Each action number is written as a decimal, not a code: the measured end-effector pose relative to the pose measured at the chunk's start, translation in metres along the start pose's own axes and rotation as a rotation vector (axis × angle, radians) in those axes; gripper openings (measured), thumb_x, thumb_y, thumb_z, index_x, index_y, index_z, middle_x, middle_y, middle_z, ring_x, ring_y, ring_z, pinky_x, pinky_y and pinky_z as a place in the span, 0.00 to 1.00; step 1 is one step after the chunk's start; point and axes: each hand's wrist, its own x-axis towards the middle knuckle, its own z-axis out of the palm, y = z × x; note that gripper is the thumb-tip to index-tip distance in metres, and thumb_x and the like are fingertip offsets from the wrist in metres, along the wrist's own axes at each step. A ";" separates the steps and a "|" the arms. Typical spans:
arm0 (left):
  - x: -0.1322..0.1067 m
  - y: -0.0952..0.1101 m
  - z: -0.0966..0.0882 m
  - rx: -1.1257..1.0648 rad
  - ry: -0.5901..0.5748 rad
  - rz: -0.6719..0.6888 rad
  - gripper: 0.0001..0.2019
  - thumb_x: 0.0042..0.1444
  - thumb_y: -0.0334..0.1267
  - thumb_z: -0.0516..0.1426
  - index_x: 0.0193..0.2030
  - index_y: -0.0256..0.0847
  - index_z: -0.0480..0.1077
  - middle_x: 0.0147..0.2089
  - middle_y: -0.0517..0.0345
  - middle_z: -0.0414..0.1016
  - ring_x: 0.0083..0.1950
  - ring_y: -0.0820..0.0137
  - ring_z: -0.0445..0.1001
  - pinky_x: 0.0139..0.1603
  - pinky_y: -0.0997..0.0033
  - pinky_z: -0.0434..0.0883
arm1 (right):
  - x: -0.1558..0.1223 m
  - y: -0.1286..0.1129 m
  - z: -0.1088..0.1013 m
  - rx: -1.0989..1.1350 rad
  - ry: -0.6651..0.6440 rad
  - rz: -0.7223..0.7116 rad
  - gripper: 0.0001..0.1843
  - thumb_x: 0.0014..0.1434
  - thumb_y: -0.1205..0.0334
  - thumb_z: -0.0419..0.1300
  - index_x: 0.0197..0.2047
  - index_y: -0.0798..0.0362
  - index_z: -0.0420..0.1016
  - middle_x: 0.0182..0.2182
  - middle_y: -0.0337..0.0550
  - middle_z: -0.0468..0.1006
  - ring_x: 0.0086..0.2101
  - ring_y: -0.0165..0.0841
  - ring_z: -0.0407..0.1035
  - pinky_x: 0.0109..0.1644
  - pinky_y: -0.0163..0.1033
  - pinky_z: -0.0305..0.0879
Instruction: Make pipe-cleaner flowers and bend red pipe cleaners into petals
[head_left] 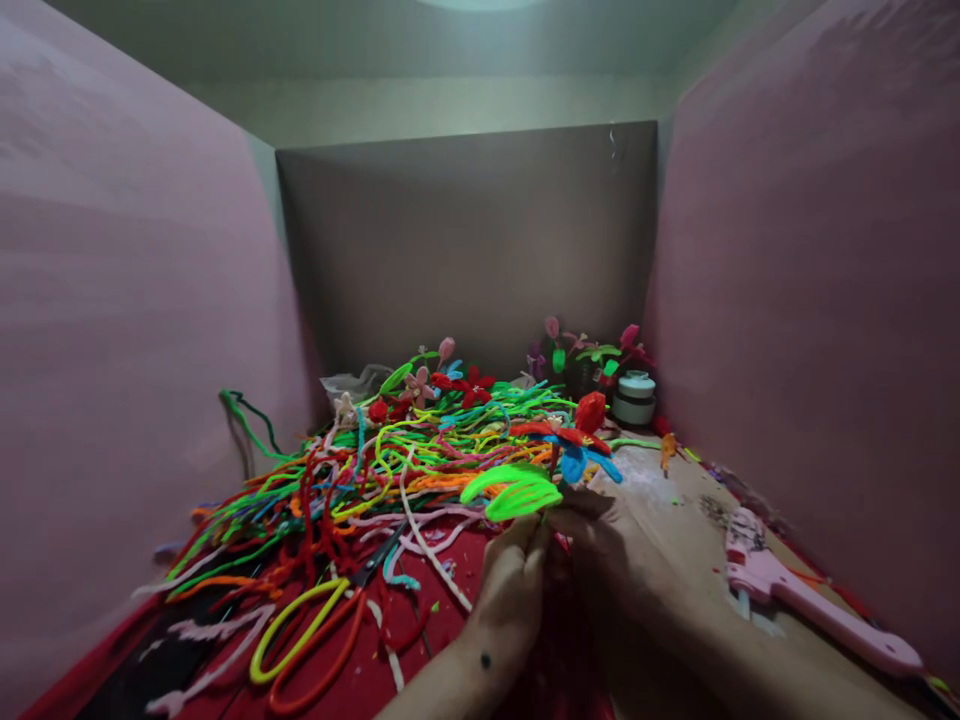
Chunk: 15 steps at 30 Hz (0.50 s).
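My left hand (510,600) and my right hand (622,555) meet at the middle of the table, fingers pinched together on a pipe-cleaner flower. Its neon green looped leaves (514,490) stick out to the left above my left fingers. Its red and blue petals (574,440) rise above my right fingers. Just beyond the hands lies a big tangle of coloured pipe cleaners (375,470). What lies under my palms is hidden.
Scissors with yellow and orange handles (315,630) lie front left on the red cloth. A pink glue gun (795,590) rests at the right. Finished pipe-cleaner flowers (592,355) and a small white jar (635,397) stand at the back. Pink walls close in both sides.
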 end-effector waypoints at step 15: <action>0.000 0.001 0.000 -0.551 -0.126 -0.115 0.18 0.43 0.45 0.62 0.17 0.36 0.61 0.18 0.65 0.56 0.21 0.80 0.50 0.23 0.76 0.49 | 0.003 0.007 -0.005 0.089 -0.110 0.047 0.16 0.52 0.56 0.56 0.18 0.55 0.70 0.17 0.38 0.69 0.23 0.29 0.63 0.32 0.35 0.60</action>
